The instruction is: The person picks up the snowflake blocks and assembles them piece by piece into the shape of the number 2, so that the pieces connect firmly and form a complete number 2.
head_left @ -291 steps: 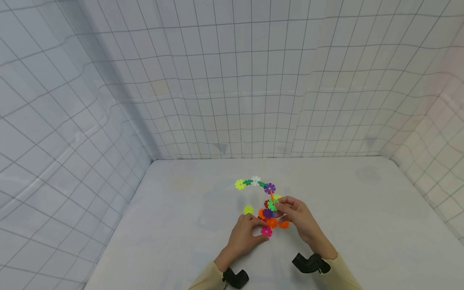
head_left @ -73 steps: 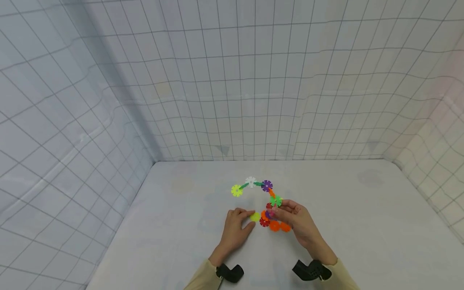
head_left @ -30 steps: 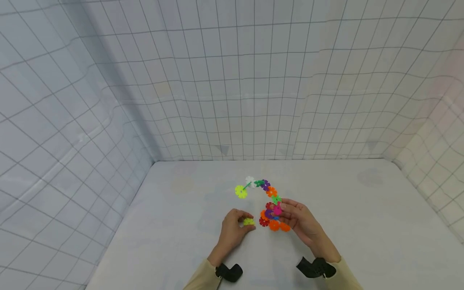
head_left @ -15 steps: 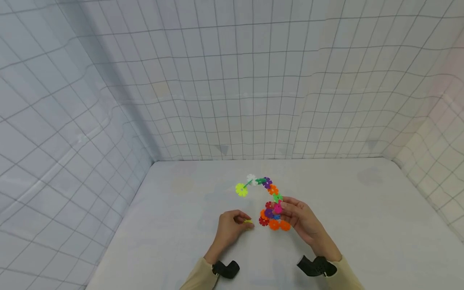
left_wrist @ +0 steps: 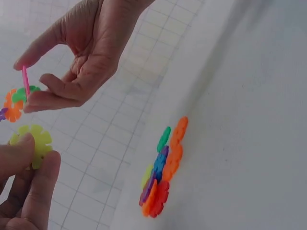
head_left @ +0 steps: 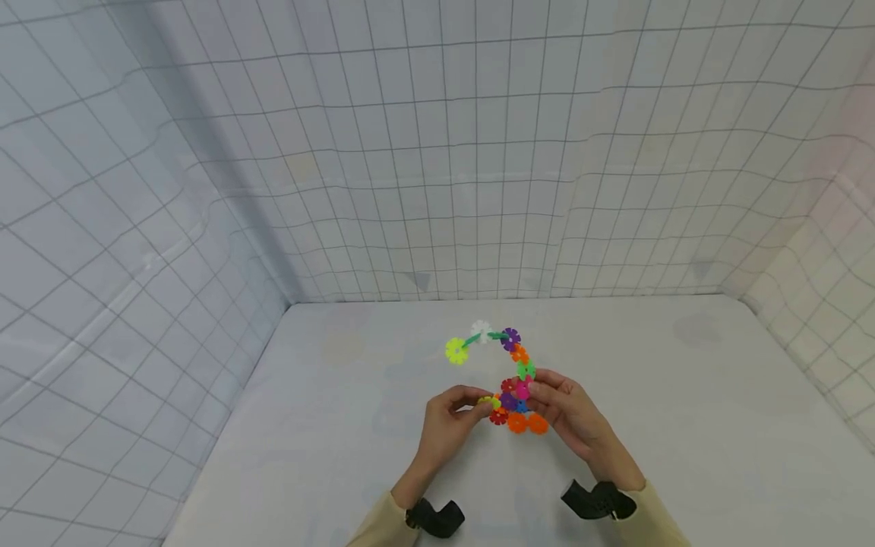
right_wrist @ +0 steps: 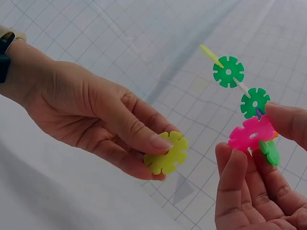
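Observation:
Between thumb and fingers, my left hand (head_left: pixel 444 425) pinches a yellow notched snowflake disc (right_wrist: pixel 168 153), held up off the table. To its right, my right hand (head_left: pixel 577 422) pinches a pink snowflake disc (right_wrist: pixel 249 134) at the near end of a curved chain. From the pink one the chain runs through a light green disc (head_left: pixel 525 370), an orange disc (head_left: pixel 520 354), a purple disc (head_left: pixel 510 339), green and white discs, to a yellow end disc (head_left: pixel 456 351). A gap separates the left hand's disc from the pink one in the right wrist view.
Loose snowflake discs lie bunched on the white table (head_left: pixel 328 425) below the hands: a red disc (left_wrist: pixel 160 199), orange discs (left_wrist: pixel 173 163), a blue disc (left_wrist: pixel 158 165), and purple, green and yellow ones. Grid-patterned sheeting (head_left: pixel 437 190) stands at the back and sides.
The pink disc, earlier beside the left hand, is now at the chain's end in my right hand. My left hand has picked up the loose yellow disc and moved it right, toward the chain.

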`<state>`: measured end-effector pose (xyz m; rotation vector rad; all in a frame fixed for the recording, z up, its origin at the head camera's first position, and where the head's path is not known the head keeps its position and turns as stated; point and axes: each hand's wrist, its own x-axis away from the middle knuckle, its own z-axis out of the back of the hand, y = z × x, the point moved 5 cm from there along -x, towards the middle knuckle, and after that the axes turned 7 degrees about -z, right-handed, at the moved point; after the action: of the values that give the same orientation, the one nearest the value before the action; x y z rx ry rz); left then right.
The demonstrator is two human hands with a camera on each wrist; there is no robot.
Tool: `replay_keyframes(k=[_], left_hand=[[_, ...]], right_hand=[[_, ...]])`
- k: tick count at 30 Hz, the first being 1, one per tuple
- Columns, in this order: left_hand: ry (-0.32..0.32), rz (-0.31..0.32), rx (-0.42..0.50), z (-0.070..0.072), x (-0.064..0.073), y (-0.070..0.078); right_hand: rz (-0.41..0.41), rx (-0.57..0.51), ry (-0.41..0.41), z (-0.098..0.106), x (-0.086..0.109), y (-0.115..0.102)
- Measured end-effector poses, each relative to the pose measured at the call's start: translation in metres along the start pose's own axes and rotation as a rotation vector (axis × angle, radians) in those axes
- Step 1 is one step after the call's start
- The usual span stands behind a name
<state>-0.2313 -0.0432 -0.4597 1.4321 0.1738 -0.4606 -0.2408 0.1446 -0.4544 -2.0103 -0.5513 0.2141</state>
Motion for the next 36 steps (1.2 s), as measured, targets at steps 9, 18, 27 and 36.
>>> replay_keyframes(k=[9, 18, 27, 36], left_hand=[[0.055, 0.011, 0.128, -0.006, 0.005, 0.025], [0.059, 0.038, 0.185, -0.008, 0.006, 0.03], [0.069, 0.052, 0.16, -0.01, 0.008, 0.033], [0.059, 0.048, 0.144, -0.013, 0.009, 0.036]], right_hand=[[-0.013, -0.006, 0.01, -0.002, 0.0, 0.002], [-0.004, 0.016, 0.006, -0.003, 0.0, 0.003], [-0.004, -0.015, -0.04, -0.004, -0.001, 0.003], [-0.009, -0.015, -0.054, -0.007, -0.001, 0.003]])
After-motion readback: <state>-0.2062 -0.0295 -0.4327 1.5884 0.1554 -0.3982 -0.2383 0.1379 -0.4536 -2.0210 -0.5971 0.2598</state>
